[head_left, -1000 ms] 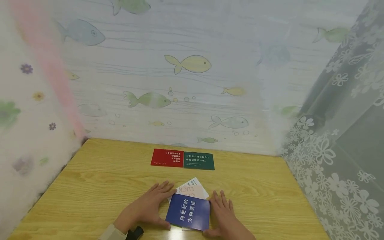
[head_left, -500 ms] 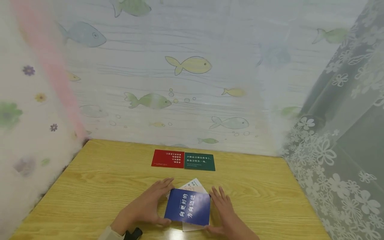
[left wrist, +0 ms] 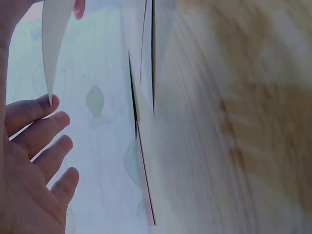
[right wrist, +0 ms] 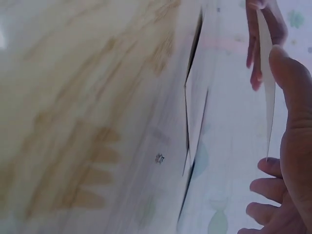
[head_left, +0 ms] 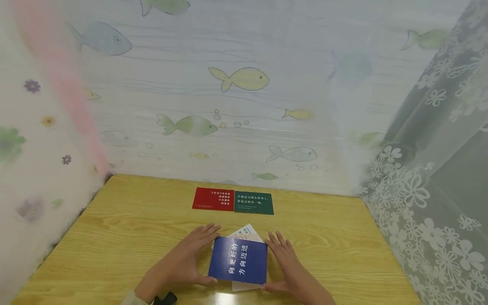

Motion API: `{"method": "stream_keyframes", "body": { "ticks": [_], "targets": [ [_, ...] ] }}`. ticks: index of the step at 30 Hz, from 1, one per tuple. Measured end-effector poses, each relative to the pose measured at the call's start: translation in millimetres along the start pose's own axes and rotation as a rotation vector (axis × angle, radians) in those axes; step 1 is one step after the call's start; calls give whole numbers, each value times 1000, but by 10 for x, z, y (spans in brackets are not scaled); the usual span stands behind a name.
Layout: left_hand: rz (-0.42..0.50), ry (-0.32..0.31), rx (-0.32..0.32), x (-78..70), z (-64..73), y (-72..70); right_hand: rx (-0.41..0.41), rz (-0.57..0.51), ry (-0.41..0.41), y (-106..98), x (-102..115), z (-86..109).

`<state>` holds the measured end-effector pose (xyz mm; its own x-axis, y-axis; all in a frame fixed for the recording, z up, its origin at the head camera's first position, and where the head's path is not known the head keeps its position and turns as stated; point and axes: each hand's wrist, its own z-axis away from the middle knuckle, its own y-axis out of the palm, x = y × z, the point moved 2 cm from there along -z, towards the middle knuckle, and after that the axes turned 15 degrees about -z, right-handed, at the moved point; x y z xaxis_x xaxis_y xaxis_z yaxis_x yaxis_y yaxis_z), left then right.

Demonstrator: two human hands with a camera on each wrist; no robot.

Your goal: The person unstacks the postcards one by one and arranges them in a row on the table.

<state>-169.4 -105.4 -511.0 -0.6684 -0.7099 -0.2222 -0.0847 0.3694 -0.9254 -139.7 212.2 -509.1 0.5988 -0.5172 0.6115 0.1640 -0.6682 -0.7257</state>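
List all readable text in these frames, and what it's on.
"向更好的 / 方向迈进": blue card, two lines, head view.
Thin extra line beside it: too small to read.
Red card: white characters and fine print, too small and blurred to read.
Green card: two lines plus fine print, too blurred to quote reliably.
Pale cards below the blue one: mostly covered, only unreadable fragments show.
Wrist views: none legible.

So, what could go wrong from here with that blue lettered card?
The blue lettered card is off the table, held only at its edges between the left hand and right hand, so it might slip or bow. If it drops, it could shift the overlapping pale cards beneath it.
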Motion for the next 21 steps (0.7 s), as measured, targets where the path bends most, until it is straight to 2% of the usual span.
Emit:
{"method": "stream_keyframes", "body": {
  "ticks": [6,10,15,21],
  "targets": [
    [-75,33,-90,-90,23,-37,2,62,41,-2,43,2],
    [-167,65,-137,-132,25,-40,-14,39,57,-9,35,13],
    [-230,78,-154,-146,25,-28,-28,2,50,-29,9,44],
    [-235,81,-155,-158,21,-16,-40,-25,14,-47,-18,84]
  ]
}}
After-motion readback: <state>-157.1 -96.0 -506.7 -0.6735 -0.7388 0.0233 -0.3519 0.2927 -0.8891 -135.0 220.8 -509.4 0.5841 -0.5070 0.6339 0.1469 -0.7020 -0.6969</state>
